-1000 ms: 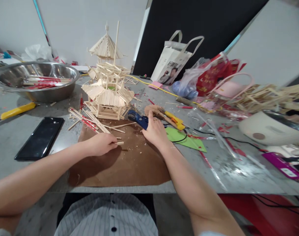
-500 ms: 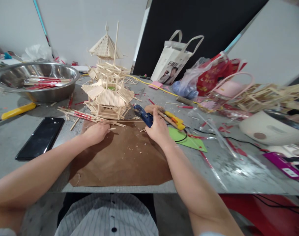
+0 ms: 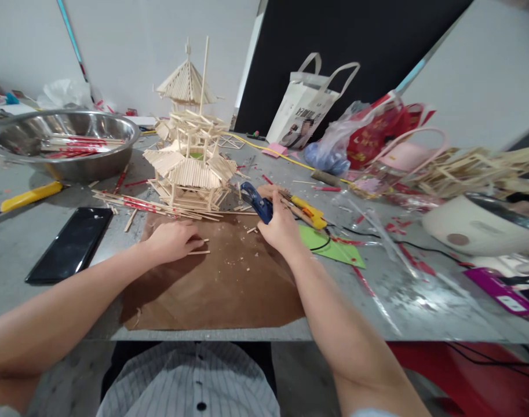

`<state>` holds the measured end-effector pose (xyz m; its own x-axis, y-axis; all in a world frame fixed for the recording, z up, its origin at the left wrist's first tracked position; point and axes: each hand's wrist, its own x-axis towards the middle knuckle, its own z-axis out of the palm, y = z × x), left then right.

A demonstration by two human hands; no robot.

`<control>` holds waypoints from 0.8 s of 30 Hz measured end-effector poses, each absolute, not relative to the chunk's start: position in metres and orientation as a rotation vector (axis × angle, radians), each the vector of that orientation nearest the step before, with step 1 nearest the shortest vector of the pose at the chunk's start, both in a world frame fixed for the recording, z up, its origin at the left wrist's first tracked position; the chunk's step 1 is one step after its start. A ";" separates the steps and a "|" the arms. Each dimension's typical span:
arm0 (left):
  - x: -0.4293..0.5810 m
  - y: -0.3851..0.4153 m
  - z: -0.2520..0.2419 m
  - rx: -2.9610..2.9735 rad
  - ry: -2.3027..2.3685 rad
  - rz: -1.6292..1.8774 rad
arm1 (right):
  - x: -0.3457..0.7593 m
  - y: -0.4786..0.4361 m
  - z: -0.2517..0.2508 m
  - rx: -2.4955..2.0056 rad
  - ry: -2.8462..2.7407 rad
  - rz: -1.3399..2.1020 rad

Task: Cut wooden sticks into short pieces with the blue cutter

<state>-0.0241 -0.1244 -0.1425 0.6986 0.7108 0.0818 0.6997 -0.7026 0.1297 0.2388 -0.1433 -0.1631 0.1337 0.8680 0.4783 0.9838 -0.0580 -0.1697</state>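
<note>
My left hand [image 3: 174, 240] rests on the brown mat [image 3: 212, 295], its fingers closed on thin wooden sticks [image 3: 200, 252] whose ends stick out to the right. Around the handle of a dark blue tool [image 3: 259, 204] my right hand [image 3: 281, 225] is wrapped, at the mat's upper right. The tool's head points up and left, toward a wooden stick pavilion model [image 3: 194, 174]. A loose pile of sticks [image 3: 138, 202], some in red wrapping, lies in front of the model, just above my left hand. Small wood scraps dot the mat.
On the left are a metal bowl [image 3: 64, 165] holding sticks, a yellow-handled tool [image 3: 32, 196] and a black phone [image 3: 68, 246]. To the right lie a yellow tool [image 3: 310, 213], green paper [image 3: 334, 249], plastic wrappers, cables and a white appliance [image 3: 477, 229]. Bags stand at the back.
My left hand has come down slightly toward me from the stick pile, with stick ends now showing beyond its fingers. The pile has shifted a little left. My right hand and blue tool moved slightly right.
</note>
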 end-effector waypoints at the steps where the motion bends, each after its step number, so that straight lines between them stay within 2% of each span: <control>1: -0.025 -0.123 -0.142 2.792 1.186 0.211 | 0.239 -0.143 -0.163 -1.968 -1.763 -0.332; 8: -0.030 -0.113 -0.143 2.789 1.352 0.187 | 0.241 -0.149 -0.155 -1.822 -1.554 -0.209; 24: -0.031 -0.113 -0.144 2.807 1.351 0.152 | 0.255 -0.141 -0.155 -1.736 -1.315 0.051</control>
